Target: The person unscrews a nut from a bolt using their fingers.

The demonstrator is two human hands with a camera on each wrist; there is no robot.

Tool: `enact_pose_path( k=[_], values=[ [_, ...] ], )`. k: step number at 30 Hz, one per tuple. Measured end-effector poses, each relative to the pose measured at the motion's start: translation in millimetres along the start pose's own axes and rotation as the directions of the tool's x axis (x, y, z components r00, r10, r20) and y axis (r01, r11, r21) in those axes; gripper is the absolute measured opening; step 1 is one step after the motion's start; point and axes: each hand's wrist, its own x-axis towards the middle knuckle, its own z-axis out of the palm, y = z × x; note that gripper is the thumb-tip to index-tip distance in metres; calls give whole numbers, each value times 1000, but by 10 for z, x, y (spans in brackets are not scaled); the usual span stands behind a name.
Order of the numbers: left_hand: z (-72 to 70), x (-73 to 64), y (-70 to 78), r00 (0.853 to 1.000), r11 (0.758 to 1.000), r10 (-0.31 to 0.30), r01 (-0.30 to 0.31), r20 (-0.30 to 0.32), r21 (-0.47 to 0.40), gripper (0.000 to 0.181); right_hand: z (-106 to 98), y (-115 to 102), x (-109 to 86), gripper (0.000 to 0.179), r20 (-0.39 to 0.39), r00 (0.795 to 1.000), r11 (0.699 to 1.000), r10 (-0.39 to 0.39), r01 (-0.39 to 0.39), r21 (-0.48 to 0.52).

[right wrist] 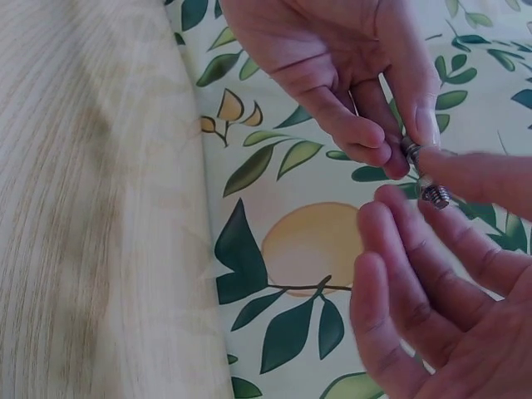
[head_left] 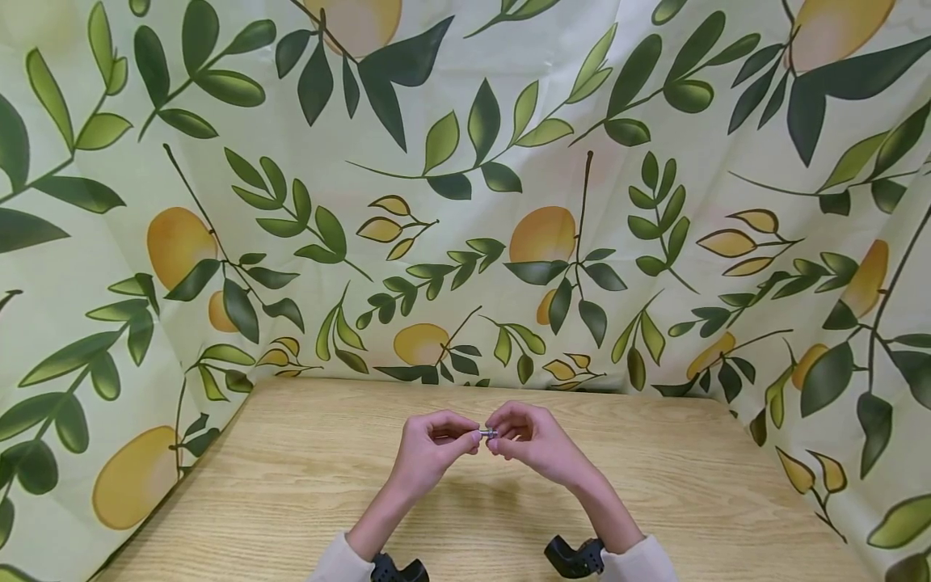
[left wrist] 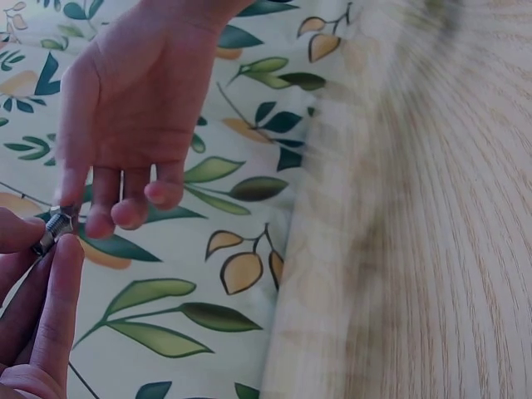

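A small metal bolt (head_left: pixel 483 433) with threads and what looks like a nut (right wrist: pixel 426 184) on it is held between my two hands above the table. My left hand (head_left: pixel 431 449) pinches one end between thumb and fingertips. From the other side, my right hand (head_left: pixel 537 443) holds the nut end with its thumb and index finger. In the right wrist view the threaded tip sticks out past the right fingers (right wrist: pixel 465 241), the other right fingers being loosely bent. Fingertips cover part of the bolt (left wrist: pixel 58 226) in the left wrist view.
The wood-grain table (head_left: pixel 305 485) lies below both hands. Behind it and at both sides hangs a cloth (head_left: pixel 451 242) printed with leaves and orange fruit. A black wrist camera (head_left: pixel 575 558) sits on the right wrist, another (head_left: pixel 398 569) on the left.
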Motion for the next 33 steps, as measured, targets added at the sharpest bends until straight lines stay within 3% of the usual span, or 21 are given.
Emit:
enact_pose_path(
  k=[7,11,33],
  values=[
    [4,-1,-9,1000,1000,25,-25,-8,10,18,-12,-21,4,32,46,998,999,52,-51,-15],
    [12,7,-12,1000,999,29,-29,-7,14,19,-13,-4,13,36,69,997,999,37,-36,-23],
    [11,-4,-8,1000,1000,-6,6,-14,11,16,-7,17,9,20,22,1000,1000,-11,11,29]
  ],
)
